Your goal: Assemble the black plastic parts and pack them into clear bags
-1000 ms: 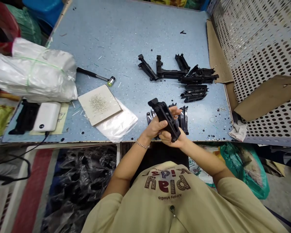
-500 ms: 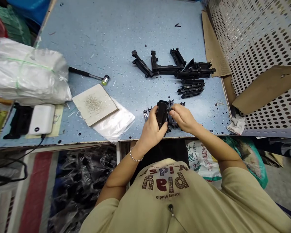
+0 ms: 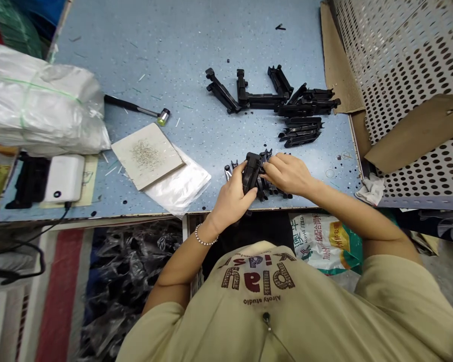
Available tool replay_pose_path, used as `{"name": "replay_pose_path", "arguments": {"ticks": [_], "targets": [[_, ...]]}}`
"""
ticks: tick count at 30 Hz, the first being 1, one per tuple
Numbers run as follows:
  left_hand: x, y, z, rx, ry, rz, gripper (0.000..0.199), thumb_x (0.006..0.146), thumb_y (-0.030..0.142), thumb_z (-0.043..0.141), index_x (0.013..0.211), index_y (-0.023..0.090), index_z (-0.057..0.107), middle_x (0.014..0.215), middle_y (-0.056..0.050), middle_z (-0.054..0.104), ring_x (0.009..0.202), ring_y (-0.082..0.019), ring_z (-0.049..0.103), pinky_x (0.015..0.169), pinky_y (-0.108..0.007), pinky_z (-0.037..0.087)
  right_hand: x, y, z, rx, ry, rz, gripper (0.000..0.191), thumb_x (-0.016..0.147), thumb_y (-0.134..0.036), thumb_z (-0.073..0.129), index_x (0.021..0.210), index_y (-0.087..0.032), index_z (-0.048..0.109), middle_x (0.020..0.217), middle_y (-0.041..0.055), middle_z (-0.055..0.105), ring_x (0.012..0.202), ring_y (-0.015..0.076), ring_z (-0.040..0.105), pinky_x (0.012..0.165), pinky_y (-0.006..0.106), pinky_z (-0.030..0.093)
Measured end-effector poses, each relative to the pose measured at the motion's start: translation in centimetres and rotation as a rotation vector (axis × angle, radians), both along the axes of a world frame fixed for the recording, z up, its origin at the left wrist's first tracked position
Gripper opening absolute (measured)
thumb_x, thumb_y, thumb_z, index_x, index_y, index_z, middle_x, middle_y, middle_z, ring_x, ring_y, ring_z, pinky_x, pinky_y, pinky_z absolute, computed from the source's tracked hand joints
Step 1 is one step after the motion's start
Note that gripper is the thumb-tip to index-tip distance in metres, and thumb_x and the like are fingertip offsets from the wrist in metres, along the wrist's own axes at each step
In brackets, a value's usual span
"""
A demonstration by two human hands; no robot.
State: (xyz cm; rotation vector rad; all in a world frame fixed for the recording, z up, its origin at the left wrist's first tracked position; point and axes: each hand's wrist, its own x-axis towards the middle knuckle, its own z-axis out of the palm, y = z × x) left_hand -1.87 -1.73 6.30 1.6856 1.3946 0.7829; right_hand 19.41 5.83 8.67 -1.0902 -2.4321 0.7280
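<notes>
My left hand (image 3: 232,197) grips a black plastic part (image 3: 251,172) and holds it against a row of similar black parts (image 3: 266,186) standing at the near edge of the blue table (image 3: 196,55). My right hand (image 3: 287,173) rests on that row, with its fingertips touching the held part from the right. A loose pile of black plastic parts (image 3: 287,103) lies farther back on the table, out of reach of both hands.
A small hammer (image 3: 138,108) lies left of the pile. A square tile with tiny metal bits (image 3: 147,155) sits on clear bags (image 3: 181,183). Bundled plastic bags (image 3: 41,113) and a white device (image 3: 64,178) are at left. A perforated metal rack (image 3: 403,65) with cardboard stands at right.
Both hands lowered the black part from above the table edge down onto the row of parts. My right hand moved from under the part to on top of the row.
</notes>
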Motion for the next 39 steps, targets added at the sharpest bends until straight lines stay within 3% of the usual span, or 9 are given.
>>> {"name": "replay_pose_path", "arguments": {"ticks": [2,5,12,15,19,23,29,34,39], "targets": [[0.1,-0.1,0.4,-0.056,-0.01,-0.023,0.065,0.091,0.027,0.06,0.151,0.018,0.037,0.138,-0.016,0.066,0.123,-0.035,0.068,0.104,-0.053,0.057,0.0,0.4,0.6,-0.028,-0.019,0.076,0.054,0.097,-0.072,0.051,0.069,-0.026,0.043,0.066,0.0018,0.044,0.067,0.0194,0.042,0.062,0.034,0.037],[0.4,-0.5,0.6,-0.03,-0.014,-0.015,0.064,0.091,0.027,0.06,0.151,0.02,0.038,0.136,-0.015,0.067,0.119,-0.034,0.07,0.101,-0.053,0.057,-0.7,0.0,0.1,-0.385,0.213,0.045,0.057,0.091,-0.072,0.06,0.065,-0.026,0.038,0.059,-0.0032,0.034,0.058,0.0156,0.034,0.054,0.03,0.033],[0.1,-0.5,-1.1,0.062,-0.029,0.072,0.067,0.09,0.028,0.062,0.151,0.021,0.036,0.144,-0.016,0.06,0.125,-0.033,0.066,0.104,-0.051,0.055,-2.3,-1.6,-2.6,-0.884,0.442,0.035,0.06,0.101,-0.075,0.021,0.076,-0.025,0.044,0.053,-0.0085,0.03,0.043,0.0116,0.026,0.041,0.025,0.027],[-0.6,0.2,-2.0,-0.004,-0.112,0.15,0.062,0.088,0.029,0.064,0.145,0.022,0.042,0.133,-0.013,0.066,0.116,-0.031,0.068,0.101,-0.049,0.055,-2.1,-2.4,-2.1,-0.513,0.253,0.043,0.062,0.098,-0.079,0.037,0.084,-0.021,0.055,0.069,0.0,0.052,0.059,0.0146,0.046,0.054,0.028,0.037],[-0.7,1.1,-2.4,-0.027,-0.208,0.235,0.054,0.088,0.029,0.063,0.138,0.023,0.047,0.125,-0.009,0.068,0.112,-0.028,0.067,0.1,-0.046,0.055,-2.6,-4.7,-1.9,-0.039,-0.047,0.292,0.055,0.103,-0.07,0.041,0.082,-0.022,0.057,0.078,0.0067,0.059,0.073,0.021,0.051,0.066,0.035,0.04],[-0.2,1.1,-2.4,-0.03,-0.215,0.239,0.053,0.087,0.026,0.062,0.137,0.022,0.047,0.124,-0.009,0.068,0.117,-0.029,0.066,0.101,-0.046,0.055,-3.7,-6.4,-3.9,-0.026,-0.081,0.318,0.05,0.108,-0.058,0.037,0.077,-0.023,0.055,0.071,0.0055,0.056,0.067,0.0206,0.048,0.063,0.035,0.037],[-0.4,-0.3,-1.9,0.078,-0.02,0.292,0.066,0.091,0.028,0.062,0.151,0.021,0.033,0.146,-0.017,0.059,0.125,-0.033,0.066,0.101,-0.048,0.056,-3.4,-5.1,-5.6,-0.34,-0.095,0.29,0.056,0.109,-0.059,0.034,0.08,-0.02,0.062,0.069,0.0014,0.061,0.06,0.015,0.051,0.06,0.029,0.035],[-0.6,-0.9,-1.4,0.106,0.071,0.258,0.068,0.091,0.028,0.062,0.152,0.02,0.032,0.146,-0.019,0.06,0.119,-0.035,0.069,0.096,-0.049,0.058,-2.2,-1.9,-3.3,0.188,-0.191,-0.024,0.06,0.107,-0.067,0.033,0.11,-0.016,0.065,0.1,0.0141,0.069,0.085,0.0252,0.059,0.069,0.035,0.039],[-0.6,-1.1,-1.4,0.049,0.036,0.179,0.065,0.091,0.027,0.061,0.151,0.022,0.036,0.141,-0.016,0.063,0.117,-0.034,0.07,0.098,-0.049,0.057,-1.7,0.0,-2.3,0.388,-0.26,0.107,0.055,0.11,-0.058,0.028,0.097,-0.019,0.065,0.087,0.011,0.066,0.079,0.0239,0.054,0.069,0.036,0.037]]}}
